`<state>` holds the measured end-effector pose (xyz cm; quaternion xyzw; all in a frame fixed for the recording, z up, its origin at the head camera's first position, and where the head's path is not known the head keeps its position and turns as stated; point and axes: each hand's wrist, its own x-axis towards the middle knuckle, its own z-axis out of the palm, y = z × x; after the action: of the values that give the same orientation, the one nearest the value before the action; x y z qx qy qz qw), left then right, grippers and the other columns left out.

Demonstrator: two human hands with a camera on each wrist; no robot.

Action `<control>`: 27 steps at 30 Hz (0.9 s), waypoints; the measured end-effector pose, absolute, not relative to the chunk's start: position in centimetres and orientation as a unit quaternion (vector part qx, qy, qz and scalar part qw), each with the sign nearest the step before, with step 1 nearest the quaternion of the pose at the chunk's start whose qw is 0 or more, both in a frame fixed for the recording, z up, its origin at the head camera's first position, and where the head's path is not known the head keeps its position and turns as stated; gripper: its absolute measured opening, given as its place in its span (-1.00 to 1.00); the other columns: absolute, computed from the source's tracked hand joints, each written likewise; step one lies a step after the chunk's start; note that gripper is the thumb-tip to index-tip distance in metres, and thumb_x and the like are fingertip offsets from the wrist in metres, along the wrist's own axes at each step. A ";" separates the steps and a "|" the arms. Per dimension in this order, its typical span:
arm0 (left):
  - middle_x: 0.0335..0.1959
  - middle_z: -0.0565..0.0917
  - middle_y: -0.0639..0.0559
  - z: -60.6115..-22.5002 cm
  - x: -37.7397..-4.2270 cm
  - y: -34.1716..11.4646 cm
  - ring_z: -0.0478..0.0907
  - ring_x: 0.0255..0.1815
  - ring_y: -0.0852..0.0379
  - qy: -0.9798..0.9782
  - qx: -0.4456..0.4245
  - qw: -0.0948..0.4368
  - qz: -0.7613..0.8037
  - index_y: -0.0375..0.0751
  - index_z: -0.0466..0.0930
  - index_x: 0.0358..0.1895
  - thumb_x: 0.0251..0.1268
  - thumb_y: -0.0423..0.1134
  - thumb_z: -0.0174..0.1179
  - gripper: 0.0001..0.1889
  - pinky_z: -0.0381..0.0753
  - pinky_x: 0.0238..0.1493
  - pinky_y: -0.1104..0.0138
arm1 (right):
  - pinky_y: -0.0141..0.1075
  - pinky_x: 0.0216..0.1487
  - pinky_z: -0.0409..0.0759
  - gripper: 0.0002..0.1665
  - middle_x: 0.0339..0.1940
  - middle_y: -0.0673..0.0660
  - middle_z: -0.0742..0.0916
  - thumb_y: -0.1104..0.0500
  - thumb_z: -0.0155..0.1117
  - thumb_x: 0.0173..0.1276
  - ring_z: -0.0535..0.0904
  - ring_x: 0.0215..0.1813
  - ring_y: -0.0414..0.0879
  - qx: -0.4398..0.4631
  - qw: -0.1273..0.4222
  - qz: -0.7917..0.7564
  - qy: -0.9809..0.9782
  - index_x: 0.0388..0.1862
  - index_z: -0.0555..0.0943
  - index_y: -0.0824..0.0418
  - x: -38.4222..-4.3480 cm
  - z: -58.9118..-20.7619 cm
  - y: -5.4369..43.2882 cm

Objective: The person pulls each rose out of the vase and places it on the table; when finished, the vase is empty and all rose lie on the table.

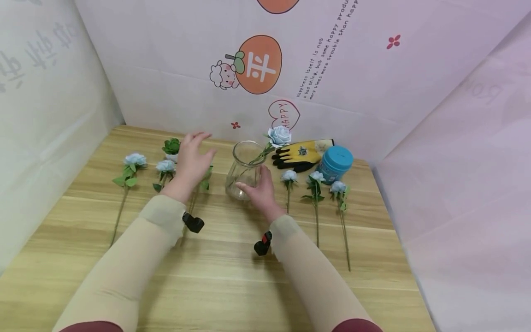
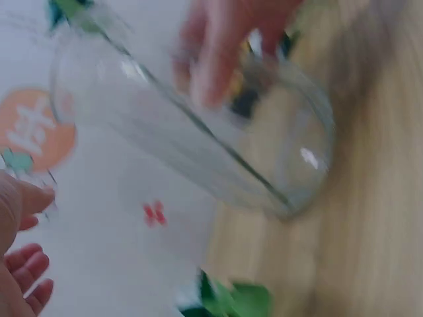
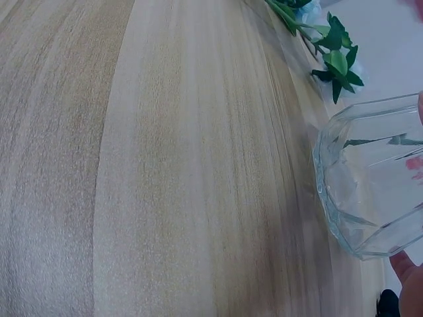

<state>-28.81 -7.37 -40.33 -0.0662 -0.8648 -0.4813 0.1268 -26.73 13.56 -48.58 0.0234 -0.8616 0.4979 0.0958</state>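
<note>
A clear glass vase [image 1: 234, 183] stands mid-table, gripped from the right by my right hand [image 1: 264, 191], thumb across its near side. One pale blue rose [image 1: 279, 136] leans out over the rim; its stem [image 2: 218, 140] runs down inside to the vase's base. My left hand [image 1: 191, 161] is raised left of the vase, fingers apart and holding nothing. Beneath it, another flower's leaves [image 1: 206, 179] show, its bloom hidden by the hand. In the right wrist view the vase [image 3: 367, 191] has a finger of my right hand [image 3: 411, 287] at its lower side.
On the left lie blue roses [image 1: 135, 160], another rose [image 1: 166, 166] partly behind my wrist. Three more roses [image 1: 317, 177] lie in a row on the right. Yellow-black gloves [image 1: 300, 154], a blue-lidded tub [image 1: 335, 165] and a small potted plant [image 1: 171, 146] stand near the back wall.
</note>
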 end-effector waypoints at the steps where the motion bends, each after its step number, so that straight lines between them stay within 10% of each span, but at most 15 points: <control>1: 0.33 0.41 -0.11 -39.5 -28.6 -6.5 0.25 0.38 -0.11 -0.858 -0.088 0.141 -0.486 -0.18 0.52 0.29 0.37 -0.22 0.27 -0.56 0.22 0.39 0.00 | -0.15 0.45 0.19 0.03 0.43 0.20 0.36 0.07 0.62 0.08 0.24 0.46 0.05 0.024 0.097 0.498 -0.861 0.47 0.26 0.15 -26.8 -48.6 13.6; 6: 0.11 0.64 -0.03 -37.0 -27.5 -2.6 0.40 0.26 -0.04 -0.851 -0.192 0.152 -0.464 -0.16 0.70 0.04 0.29 -0.20 0.35 -0.72 0.14 0.41 0.03 | -0.10 0.44 0.21 0.07 0.46 0.21 0.32 0.06 0.59 0.12 0.22 0.47 0.07 0.021 0.085 0.499 -0.862 0.51 0.20 0.16 -26.6 -48.5 13.7; 15: 0.25 0.57 -0.04 -36.4 -27.5 2.1 0.37 0.32 -0.06 -0.909 -0.219 0.054 -0.352 -0.13 0.55 0.28 0.35 -0.11 0.26 -0.54 0.05 0.43 0.06 | -0.06 0.43 0.23 -0.02 0.43 0.17 0.36 0.09 0.56 0.17 0.24 0.45 0.03 0.051 0.089 0.495 -0.863 0.49 0.24 0.11 -26.3 -48.3 14.0; 27: -0.16 0.74 0.04 -36.6 -26.6 1.9 0.56 -0.04 0.00 -0.866 -0.231 0.184 -0.404 -0.17 0.76 -0.19 0.25 -0.28 0.37 -0.89 0.31 0.17 0.04 | -0.12 0.39 0.29 0.02 0.39 0.20 0.39 0.13 0.56 0.16 0.28 0.41 0.03 0.050 0.096 0.478 -0.871 0.51 0.21 0.18 -26.4 -48.1 14.0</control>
<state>-26.62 1.92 -36.58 -0.2314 -0.8655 -0.4044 0.1837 -26.42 14.03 -48.11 0.0503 -0.8715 0.4783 0.0962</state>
